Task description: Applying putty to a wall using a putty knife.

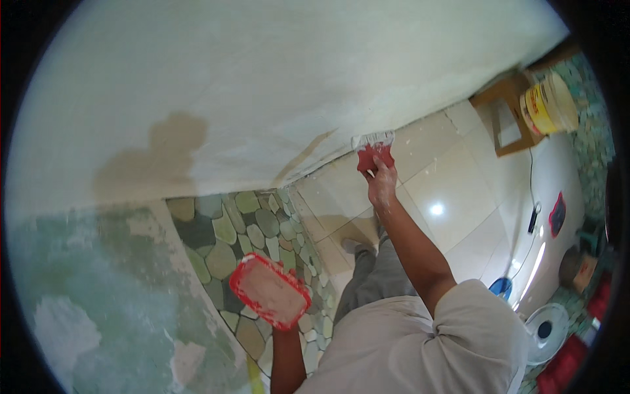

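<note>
My right hand (382, 184) is closed round the red handle part of a wide putty knife (375, 156). The knife's blade, smeared with white, points at the foot of the white wall (262, 85); I cannot tell whether it touches. On my left, a red rectangular tray (270, 289) of pale putty rests in my left hand (286, 333). That hand is mostly hidden beneath the tray, and only the wrist and forearm show plainly. A tan streak (305, 157) runs up the wall left of the knife.
Pale floor tiles (453, 171) meet the wall, with a pebble-patterned surface (246, 226) at left beside a patchy green one (125, 282). A wooden stool (508, 141) and a yellow-white bucket (548, 105) stand far right. Below them lie a cable (532, 171) and a fan (545, 328).
</note>
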